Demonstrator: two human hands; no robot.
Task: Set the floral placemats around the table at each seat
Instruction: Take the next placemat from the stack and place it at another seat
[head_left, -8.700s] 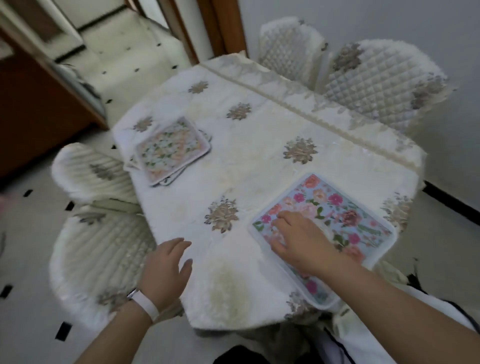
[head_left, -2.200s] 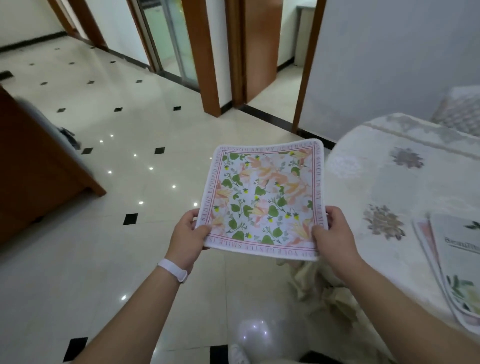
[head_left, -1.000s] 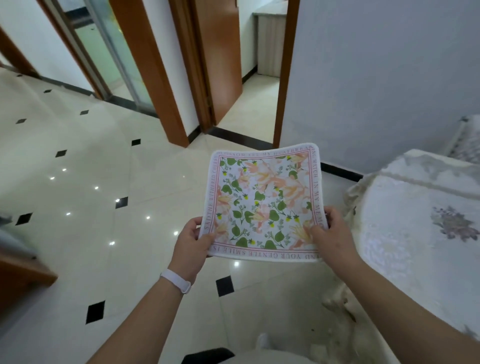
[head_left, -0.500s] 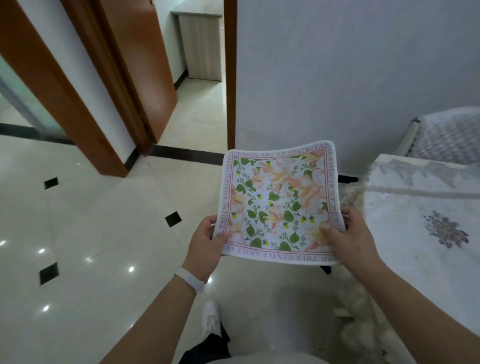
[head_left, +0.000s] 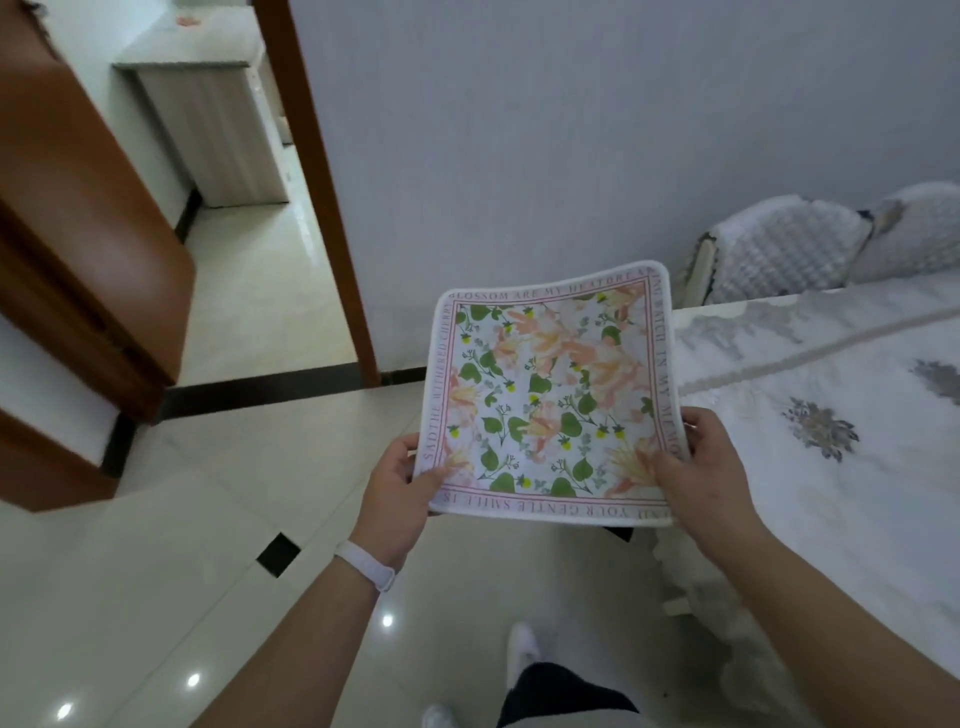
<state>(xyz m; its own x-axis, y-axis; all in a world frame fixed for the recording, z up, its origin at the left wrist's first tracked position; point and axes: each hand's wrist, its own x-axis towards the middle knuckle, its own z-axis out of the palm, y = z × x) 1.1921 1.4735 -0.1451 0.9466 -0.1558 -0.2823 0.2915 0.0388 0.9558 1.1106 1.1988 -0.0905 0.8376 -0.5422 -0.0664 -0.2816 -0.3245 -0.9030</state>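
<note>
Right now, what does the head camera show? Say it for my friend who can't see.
The left hand and right hand hold a square floral placemat by its near corners above a tiled floor. A white-clothed table stands to the right, two quilted chairs behind it.

I am counting one floral placemat (head_left: 550, 395), two hands, left hand (head_left: 400, 488) and right hand (head_left: 711, 467), one table (head_left: 831, 509), two quilted chairs (head_left: 779, 249) and one wristband (head_left: 366, 564).

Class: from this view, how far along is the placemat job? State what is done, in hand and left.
Done: no laid mat is in view. In hand: the left hand and right hand hold one placemat by its near corners, in the air beside the table. Left: lay it on the table at a seat.
</note>
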